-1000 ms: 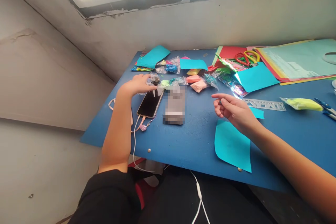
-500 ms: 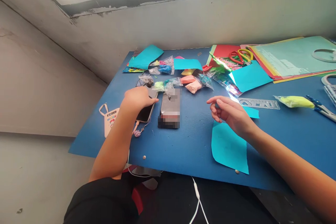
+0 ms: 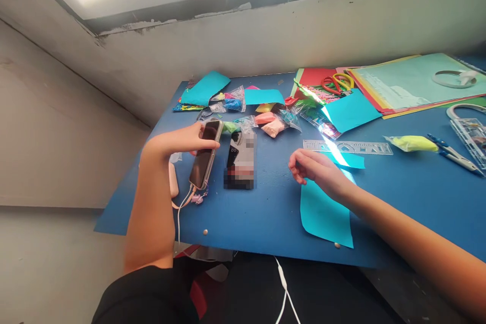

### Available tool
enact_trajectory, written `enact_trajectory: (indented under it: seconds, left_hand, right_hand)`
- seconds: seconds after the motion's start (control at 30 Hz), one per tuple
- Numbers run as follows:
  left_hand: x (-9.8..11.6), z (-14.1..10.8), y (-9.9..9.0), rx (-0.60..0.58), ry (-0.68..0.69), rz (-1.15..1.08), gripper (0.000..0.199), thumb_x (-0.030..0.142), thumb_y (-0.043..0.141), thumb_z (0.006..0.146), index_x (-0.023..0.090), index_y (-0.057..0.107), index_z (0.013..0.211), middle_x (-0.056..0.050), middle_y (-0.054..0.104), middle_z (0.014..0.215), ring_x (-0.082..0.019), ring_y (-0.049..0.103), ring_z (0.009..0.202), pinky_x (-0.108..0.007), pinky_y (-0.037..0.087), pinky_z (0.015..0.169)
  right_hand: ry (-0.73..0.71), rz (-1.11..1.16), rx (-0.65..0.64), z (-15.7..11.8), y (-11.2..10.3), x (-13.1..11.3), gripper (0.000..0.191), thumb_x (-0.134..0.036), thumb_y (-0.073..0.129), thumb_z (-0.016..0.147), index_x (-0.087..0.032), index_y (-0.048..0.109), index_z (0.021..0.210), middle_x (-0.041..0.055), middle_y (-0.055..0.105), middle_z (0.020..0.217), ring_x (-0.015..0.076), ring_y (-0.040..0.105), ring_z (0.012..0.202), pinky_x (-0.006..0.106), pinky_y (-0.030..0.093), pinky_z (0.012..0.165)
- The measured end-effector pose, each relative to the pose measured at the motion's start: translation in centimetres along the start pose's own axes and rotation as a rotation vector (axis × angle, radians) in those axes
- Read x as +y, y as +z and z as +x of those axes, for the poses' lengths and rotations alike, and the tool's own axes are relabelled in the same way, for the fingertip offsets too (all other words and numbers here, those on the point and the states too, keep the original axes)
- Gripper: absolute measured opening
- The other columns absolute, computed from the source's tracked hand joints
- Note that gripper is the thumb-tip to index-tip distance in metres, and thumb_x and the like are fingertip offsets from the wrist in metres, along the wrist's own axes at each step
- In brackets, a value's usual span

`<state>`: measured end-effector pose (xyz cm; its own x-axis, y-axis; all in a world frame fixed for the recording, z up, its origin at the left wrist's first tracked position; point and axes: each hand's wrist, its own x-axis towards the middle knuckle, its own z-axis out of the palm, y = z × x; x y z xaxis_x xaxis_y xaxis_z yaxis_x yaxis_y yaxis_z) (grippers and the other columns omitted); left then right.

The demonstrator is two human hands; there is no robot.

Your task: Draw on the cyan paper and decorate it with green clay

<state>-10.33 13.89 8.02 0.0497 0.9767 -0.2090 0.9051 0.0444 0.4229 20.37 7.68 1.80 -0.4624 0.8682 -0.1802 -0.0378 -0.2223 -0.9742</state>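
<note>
- One dark-screened phone with a clear-edged case [image 3: 203, 159] is in the left hand [image 3: 184, 140], gripped at its upper part, the thumb along the right edge and fingers at the far side. It is tilted, above the left part of the blue table [image 3: 266, 223]; its glossy screen faces up, with a cable at the lower end.
- Two phones show in all: the second, a black phone [image 3: 240, 159], lies flat just to the right, its screen partly blurred out.
- One small purple charm [image 3: 197, 198] hangs by the held phone's lower end; one pale pink flat case [image 3: 173, 180] lies left of it, partly hidden by the arm.
- Behind the phones are several clear bags of coloured clay, among them one coral lump [image 3: 265, 119] and one peach lump [image 3: 273, 128].
- One right hand [image 3: 317, 169] has its fingers curled loosely above a turquoise paper piece [image 3: 326, 215]; whether it holds anything, I cannot tell. At least five turquoise pieces are visible.
- Farther right are one clear stencil ruler [image 3: 370, 148], one bag of yellow clay [image 3: 413, 143] and one stack of coloured sheets [image 3: 402, 83].
</note>
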Motion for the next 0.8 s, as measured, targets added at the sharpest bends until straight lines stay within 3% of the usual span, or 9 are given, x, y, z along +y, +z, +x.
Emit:
enact_trajectory:
  seconds: [0.13, 0.2, 0.27, 0.33, 0.47, 0.6, 0.8]
  left_hand:
    - [2.7, -2.1, -0.1, -0.187, 0.178, -0.183, 0.063, 0.053, 0.067, 0.055, 0.025, 0.056, 0.110, -0.006, 0.068, 0.108, -0.028, 0.067, 0.103, -0.037, 0.057, 0.084]
    - [4.4, -2.9, 1.2, -0.221, 0.277, -0.277, 0.072, 0.050, 0.071, 0.053, 0.027, 0.050, 0.117, -0.005, 0.065, 0.108, -0.027, 0.066, 0.102, -0.036, 0.056, 0.085]
    - [6.0, -3.4, 3.1, -0.120, 0.356, -0.477, 0.074, 0.045, 0.075, 0.058, 0.025, 0.045, 0.122, -0.004, 0.066, 0.098, -0.026, 0.067, 0.091, -0.036, 0.055, 0.078]
    - [7.2, -3.5, 5.1, -0.050, 0.345, -0.650, 0.071, 0.044, 0.076, 0.062, 0.025, 0.045, 0.122, -0.003, 0.065, 0.099, -0.025, 0.067, 0.091, -0.036, 0.053, 0.080]
    - [8.5, -3.3, 8.0, -0.086, 0.259, -0.760, 0.062, 0.045, 0.079, 0.057, 0.021, 0.053, 0.107, -0.005, 0.065, 0.108, -0.028, 0.062, 0.107, -0.037, 0.049, 0.090]
    - [9.0, -3.3, 8.9, -0.044, 0.181, -0.786, 0.065, 0.048, 0.079, 0.055, 0.020, 0.052, 0.107, -0.006, 0.064, 0.113, -0.028, 0.060, 0.111, -0.039, 0.047, 0.094]
    - [9.3, -3.6, 9.8, -0.033, 0.099, -0.865, 0.062, 0.053, 0.077, 0.057, 0.019, 0.052, 0.102, -0.005, 0.064, 0.104, -0.026, 0.063, 0.102, -0.037, 0.048, 0.088]
  right_hand:
    - [0.015, 0.000, -0.075, -0.7, 1.6, 0.2, 0.058, -0.076, 0.062, 0.076, -0.019, 0.052, 0.083, -0.0040, 0.049, 0.065, 0.0092, 0.046, 0.056, 0.024, 0.035, 0.051]
    - [0.007, 0.004, -0.119, -1.2, 2.4, 0.4, 0.059, -0.077, 0.060, 0.077, -0.020, 0.051, 0.091, -0.0043, 0.047, 0.072, 0.0087, 0.045, 0.059, 0.023, 0.034, 0.052]
    - [-0.037, -0.003, -0.158, -1.7, 3.3, 0.6, 0.060, -0.076, 0.058, 0.080, -0.021, 0.050, 0.104, -0.0038, 0.045, 0.078, 0.0089, 0.044, 0.063, 0.023, 0.034, 0.054]
    - [-0.101, -0.013, -0.179, -2.1, 4.0, 0.9, 0.059, -0.075, 0.050, 0.086, -0.022, 0.048, 0.112, -0.0030, 0.046, 0.080, 0.0104, 0.045, 0.066, 0.025, 0.036, 0.057]
    - [-0.124, 0.074, -0.137, -1.9, 5.0, 1.5, 0.050, -0.072, 0.041, 0.092, -0.022, 0.045, 0.090, -0.0034, 0.046, 0.072, 0.0113, 0.044, 0.064, 0.027, 0.037, 0.058]
    - [-0.033, 0.231, -0.114, -1.1, 5.3, 2.1, 0.058, -0.080, 0.050, 0.082, -0.023, 0.044, 0.092, -0.0040, 0.046, 0.075, 0.0096, 0.043, 0.059, 0.025, 0.033, 0.051]
    - [-0.003, 0.253, -0.089, -0.7, 5.5, 2.1, 0.058, -0.080, 0.050, 0.081, -0.024, 0.043, 0.090, -0.0047, 0.046, 0.071, 0.0099, 0.042, 0.056, 0.026, 0.032, 0.050]
